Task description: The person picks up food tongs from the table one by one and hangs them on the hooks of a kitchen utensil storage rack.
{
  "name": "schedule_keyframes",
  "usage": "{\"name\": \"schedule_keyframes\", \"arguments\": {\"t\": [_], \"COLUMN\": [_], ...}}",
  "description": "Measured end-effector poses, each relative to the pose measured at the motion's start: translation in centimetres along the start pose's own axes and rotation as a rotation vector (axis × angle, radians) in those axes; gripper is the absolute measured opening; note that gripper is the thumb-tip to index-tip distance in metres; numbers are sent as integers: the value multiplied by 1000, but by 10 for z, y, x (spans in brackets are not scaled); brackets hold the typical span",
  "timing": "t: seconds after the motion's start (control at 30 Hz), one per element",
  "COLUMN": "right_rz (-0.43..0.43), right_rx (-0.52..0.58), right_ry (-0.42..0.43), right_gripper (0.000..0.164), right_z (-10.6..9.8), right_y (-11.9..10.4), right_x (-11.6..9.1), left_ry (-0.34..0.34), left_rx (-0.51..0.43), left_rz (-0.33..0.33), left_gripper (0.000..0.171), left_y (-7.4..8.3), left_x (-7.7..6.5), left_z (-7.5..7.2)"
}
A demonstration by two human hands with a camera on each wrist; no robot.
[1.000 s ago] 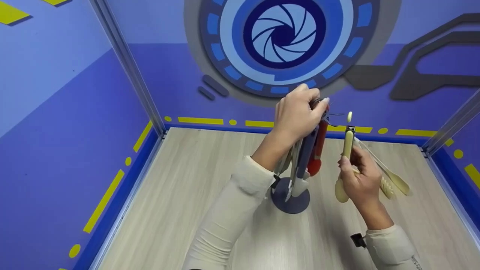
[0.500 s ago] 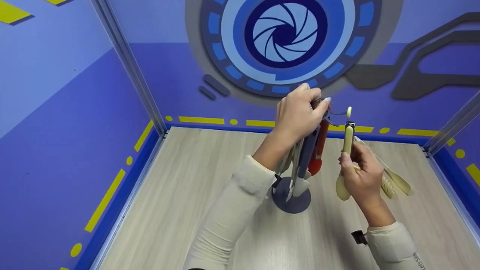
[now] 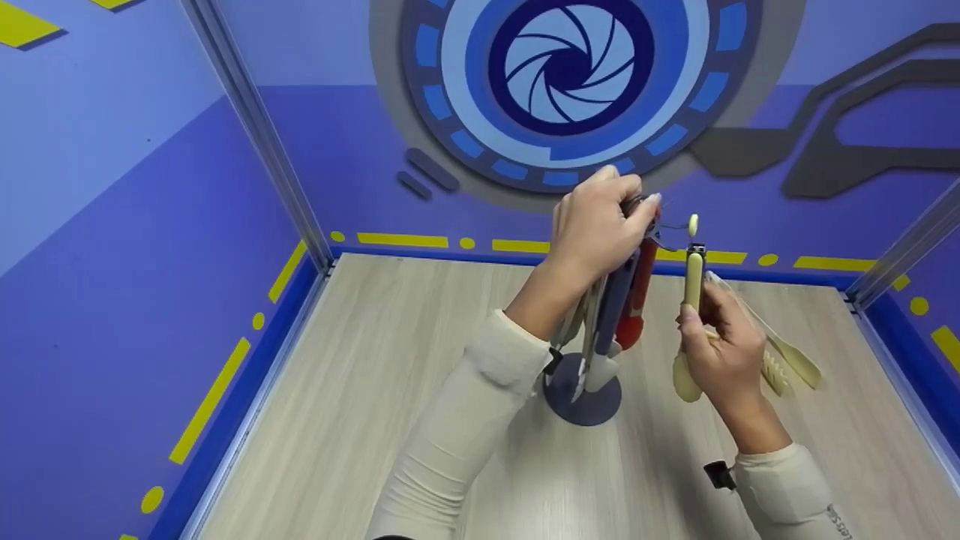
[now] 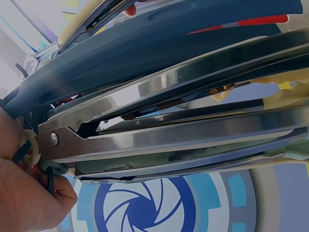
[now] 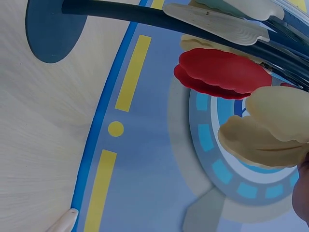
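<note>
My left hand grips the top of a dark utensil stand, whose round base rests on the table. Several tongs hang below that hand, including red-tipped tongs and metal-armed tongs. Thin wire hooks stick out from the stand's top on the right. In my right hand I hold a pair of cream tongs upright, tips down. Their pull ring is right at the end of a hook. From the right wrist, the cream scalloped tips appear beside the red ones.
To the right of my right hand lie a long-handled cream spoon and a cream utensil with a ridged end. Blue printed walls enclose the wooden table at the back and sides.
My right hand has shifted slightly up and left with the cream tongs, bringing their ring closer to the hook. The left hand keeps its grip at the stand's top.
</note>
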State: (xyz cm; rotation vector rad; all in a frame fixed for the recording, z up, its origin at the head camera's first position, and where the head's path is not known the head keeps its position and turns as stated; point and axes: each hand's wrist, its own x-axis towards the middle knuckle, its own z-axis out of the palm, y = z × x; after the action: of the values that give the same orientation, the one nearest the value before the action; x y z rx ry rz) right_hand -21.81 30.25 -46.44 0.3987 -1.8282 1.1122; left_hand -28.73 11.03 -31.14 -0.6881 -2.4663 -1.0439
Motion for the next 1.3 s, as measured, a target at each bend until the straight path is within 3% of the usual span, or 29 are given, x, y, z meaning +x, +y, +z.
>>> {"name": "schedule_keyframes", "arguments": {"t": [0.23,0.97,1.3], "right_rz": [2,-10,73], "right_rx": [-11,-54,56], "right_ry": [0,-12,-26], "right_gripper": [27,25,28], "right_z": [1,2,11], "right_y": [-12,1,14], "right_x": [3,-3,-13], "left_ry": [-8,15,15], "left_rx": [-9,-8,-3], "left_rz": [-12,15,9], "left_gripper": [37,39,40], "left_y": [1,0,0], "left_x": [0,0,0], "left_z": [-1,1,1]}}
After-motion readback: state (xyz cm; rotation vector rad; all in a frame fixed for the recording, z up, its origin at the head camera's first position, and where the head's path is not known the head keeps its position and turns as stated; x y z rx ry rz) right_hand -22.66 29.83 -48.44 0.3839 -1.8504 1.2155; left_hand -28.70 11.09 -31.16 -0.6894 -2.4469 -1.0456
